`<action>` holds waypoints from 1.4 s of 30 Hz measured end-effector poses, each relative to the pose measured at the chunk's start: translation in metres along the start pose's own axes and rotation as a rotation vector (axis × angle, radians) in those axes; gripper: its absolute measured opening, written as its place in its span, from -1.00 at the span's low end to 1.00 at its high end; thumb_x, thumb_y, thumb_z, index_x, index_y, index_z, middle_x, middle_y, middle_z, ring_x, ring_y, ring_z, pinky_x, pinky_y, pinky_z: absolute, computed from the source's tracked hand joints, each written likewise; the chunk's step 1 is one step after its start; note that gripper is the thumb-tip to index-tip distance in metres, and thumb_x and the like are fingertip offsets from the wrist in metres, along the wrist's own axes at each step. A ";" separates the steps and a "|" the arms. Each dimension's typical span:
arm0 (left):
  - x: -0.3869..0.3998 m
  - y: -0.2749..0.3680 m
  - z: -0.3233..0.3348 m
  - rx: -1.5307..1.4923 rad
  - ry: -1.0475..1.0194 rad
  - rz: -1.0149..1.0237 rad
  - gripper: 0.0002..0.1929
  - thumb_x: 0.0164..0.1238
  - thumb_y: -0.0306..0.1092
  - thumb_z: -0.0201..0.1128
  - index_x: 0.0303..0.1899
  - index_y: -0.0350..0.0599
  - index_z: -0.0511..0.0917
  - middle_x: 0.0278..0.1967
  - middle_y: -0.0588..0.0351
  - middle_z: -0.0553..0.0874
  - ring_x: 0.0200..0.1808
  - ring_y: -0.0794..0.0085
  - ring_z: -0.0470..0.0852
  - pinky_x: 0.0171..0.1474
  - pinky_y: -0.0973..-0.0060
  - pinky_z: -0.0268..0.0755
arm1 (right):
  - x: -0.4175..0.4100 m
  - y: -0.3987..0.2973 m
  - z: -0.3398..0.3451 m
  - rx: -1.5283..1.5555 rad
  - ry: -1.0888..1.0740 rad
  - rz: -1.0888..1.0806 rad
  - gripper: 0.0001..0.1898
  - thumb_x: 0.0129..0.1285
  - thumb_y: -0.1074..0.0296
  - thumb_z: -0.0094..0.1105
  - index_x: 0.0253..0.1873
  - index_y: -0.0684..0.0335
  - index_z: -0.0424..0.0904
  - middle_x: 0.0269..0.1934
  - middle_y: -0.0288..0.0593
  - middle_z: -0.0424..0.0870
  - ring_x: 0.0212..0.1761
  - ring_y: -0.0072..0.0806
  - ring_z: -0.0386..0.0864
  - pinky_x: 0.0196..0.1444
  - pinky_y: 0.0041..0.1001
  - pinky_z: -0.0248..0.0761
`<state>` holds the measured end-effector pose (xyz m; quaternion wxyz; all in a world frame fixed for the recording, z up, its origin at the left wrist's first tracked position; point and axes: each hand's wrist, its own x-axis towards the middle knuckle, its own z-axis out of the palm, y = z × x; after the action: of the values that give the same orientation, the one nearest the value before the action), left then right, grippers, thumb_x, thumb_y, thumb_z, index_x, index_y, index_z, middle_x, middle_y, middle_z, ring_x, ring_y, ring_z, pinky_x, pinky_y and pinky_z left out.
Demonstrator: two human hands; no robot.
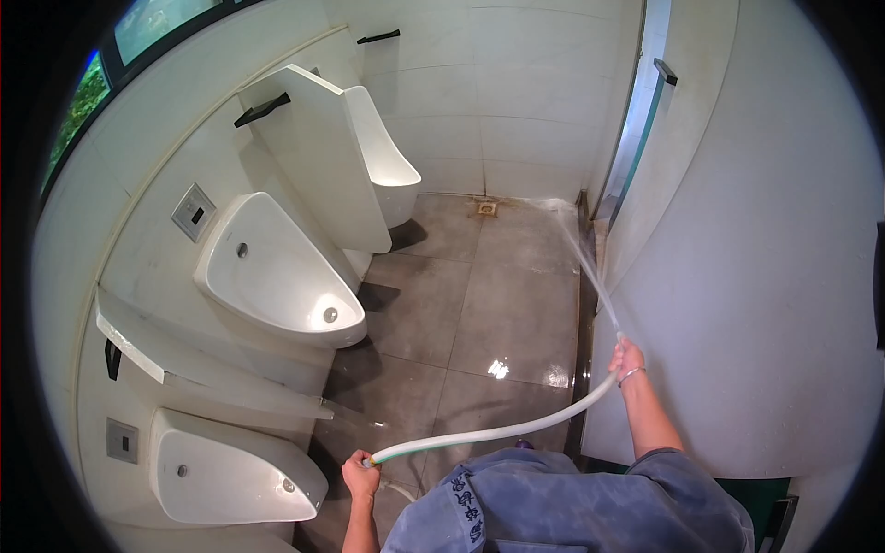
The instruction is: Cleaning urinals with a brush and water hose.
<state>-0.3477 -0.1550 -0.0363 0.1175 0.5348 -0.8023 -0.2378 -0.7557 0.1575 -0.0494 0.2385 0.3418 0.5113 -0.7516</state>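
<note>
A thick white hose (498, 432) with a green stripe runs in a curve between my two hands. My right hand (628, 358), with a bracelet at the wrist, grips its outlet end beside the pale partition. From there a jet of water (588, 266) shoots toward the far right corner, splashing where the tiled floor (515, 304) meets the wall. Lower down, my left hand (362, 474) holds the hose near a yellowish fitting. A thinner length of hose (399, 490) shows below that hand. Parts of the floor look wet and shine.
Three white urinals line the left wall: a near one (228, 470), a middle one (276, 276) and a far one (384, 155), with divider panels (314, 152) between them. A floor drain (487, 208) sits by the far wall. At right stand a pale partition (747, 332) and a doorway (632, 131).
</note>
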 end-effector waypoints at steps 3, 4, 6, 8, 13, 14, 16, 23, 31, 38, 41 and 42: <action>0.000 0.000 0.000 -0.001 0.003 0.001 -0.88 -0.35 -0.45 0.20 -0.62 -0.20 0.47 -0.68 -0.08 0.51 -0.58 0.17 0.52 -0.49 0.45 0.32 | 0.009 0.003 -0.006 0.013 -0.035 0.032 -0.74 0.14 0.15 -0.16 -0.54 0.16 0.22 -0.81 -0.43 0.11 -0.86 -0.66 0.00 -0.83 -0.63 -0.10; -0.001 0.001 0.000 -0.008 0.004 0.003 -0.88 -0.35 -0.45 0.20 -0.62 -0.20 0.47 -0.68 -0.08 0.50 -0.58 0.16 0.52 -0.49 0.45 0.32 | 0.011 0.004 -0.007 0.013 -0.036 0.032 -0.74 0.14 0.15 -0.16 -0.54 0.16 0.22 -0.81 -0.43 0.11 -0.86 -0.66 0.00 -0.83 -0.63 -0.10; -0.001 0.000 -0.001 -0.010 0.008 0.002 -0.88 -0.35 -0.46 0.20 -0.62 -0.19 0.47 -0.68 -0.08 0.50 -0.58 0.16 0.52 -0.50 0.45 0.32 | 0.007 0.007 -0.002 -0.005 0.067 -0.010 -0.75 0.14 0.20 -0.18 -0.55 0.16 0.23 -0.81 -0.41 0.10 -0.85 -0.66 0.00 -0.80 -0.62 -0.07; -0.002 -0.002 -0.002 -0.013 0.012 0.002 -0.88 -0.35 -0.46 0.19 -0.63 -0.19 0.47 -0.69 -0.08 0.50 -0.59 0.15 0.52 -0.50 0.45 0.32 | 0.011 0.015 -0.008 -0.031 0.038 -0.008 -0.76 0.14 0.21 -0.19 -0.55 0.16 0.23 -0.81 -0.41 0.10 -0.85 -0.65 0.01 -0.80 -0.62 -0.07; 0.005 -0.022 -0.008 0.050 0.096 -0.022 -0.90 -0.33 -0.47 0.16 -0.62 -0.21 0.46 -0.68 -0.10 0.49 -0.57 0.11 0.50 -0.48 0.41 0.30 | 0.034 0.060 -0.023 -0.078 0.014 0.196 -0.78 0.12 0.25 -0.22 -0.56 0.16 0.19 -0.80 -0.42 0.08 -0.86 -0.64 0.00 -0.81 -0.60 -0.09; 0.007 -0.031 -0.010 0.050 0.099 -0.024 -0.90 -0.33 -0.47 0.16 -0.62 -0.21 0.46 -0.68 -0.10 0.49 -0.57 0.11 0.50 -0.48 0.41 0.30 | 0.035 0.072 -0.021 -0.084 0.009 0.275 -0.78 0.12 0.27 -0.23 -0.57 0.15 0.18 -0.81 -0.42 0.07 -0.87 -0.64 -0.01 -0.81 -0.60 -0.09; 0.014 -0.051 -0.016 0.022 0.151 -0.054 -0.89 -0.32 -0.46 0.17 -0.62 -0.23 0.45 -0.68 -0.10 0.48 -0.59 0.13 0.48 -0.48 0.39 0.28 | 0.041 0.100 -0.020 -0.119 -0.092 0.352 -0.80 0.10 0.31 -0.22 -0.58 0.15 0.18 -0.81 -0.44 0.07 -0.87 -0.67 0.00 -0.80 -0.60 -0.09; 0.014 -0.103 -0.056 -0.191 0.281 -0.087 -0.88 -0.28 -0.50 0.16 -0.61 -0.32 0.41 -0.73 0.09 0.42 -0.64 0.45 0.35 -0.50 0.50 0.24 | -0.007 0.143 0.046 -0.211 -0.354 0.517 -0.74 0.17 0.20 -0.24 -0.54 0.17 0.22 -0.81 -0.47 0.07 -0.85 -0.70 0.01 -0.77 -0.63 -0.05; -0.007 -0.118 -0.066 -0.150 0.389 -0.149 -0.89 -0.25 -0.57 0.12 -0.56 -0.38 0.42 -0.68 0.06 0.47 -0.59 0.46 0.40 -0.48 0.50 0.26 | -0.034 0.137 0.086 -0.202 -0.485 0.357 -0.73 0.17 0.17 -0.17 -0.54 0.18 0.24 -0.79 -0.41 0.10 -0.82 -0.64 0.03 -0.76 -0.57 0.00; -0.008 -0.123 -0.069 -0.166 0.376 -0.180 -0.89 -0.22 -0.58 0.11 -0.54 -0.40 0.43 -0.67 0.07 0.48 -0.58 0.52 0.40 -0.47 0.54 0.26 | -0.044 0.130 0.113 -0.170 -0.518 0.232 -0.72 0.17 0.18 -0.18 -0.53 0.21 0.24 -0.79 -0.39 0.12 -0.83 -0.64 0.05 -0.78 -0.58 -0.01; -0.007 -0.126 -0.069 -0.214 0.364 -0.198 -0.89 -0.21 -0.57 0.10 -0.54 -0.40 0.43 -0.66 0.07 0.48 -0.58 0.52 0.38 -0.47 0.54 0.25 | -0.044 0.129 0.119 -0.158 -0.520 0.233 -0.73 0.17 0.21 -0.17 -0.55 0.20 0.24 -0.79 -0.39 0.15 -0.84 -0.65 0.05 -0.79 -0.58 -0.01; -0.006 -0.129 -0.068 -0.220 0.371 -0.192 -0.89 -0.21 -0.57 0.10 -0.54 -0.40 0.43 -0.66 0.07 0.48 -0.58 0.53 0.38 -0.47 0.54 0.25 | -0.043 0.130 0.120 -0.152 -0.517 0.231 -0.73 0.17 0.21 -0.17 -0.55 0.20 0.24 -0.79 -0.39 0.15 -0.84 -0.65 0.05 -0.79 -0.58 -0.01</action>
<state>-0.2116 -0.2075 -0.0431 0.2972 0.6271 -0.6817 -0.2316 -0.6683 -0.0008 -0.0666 0.4699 0.1761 0.4459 -0.7412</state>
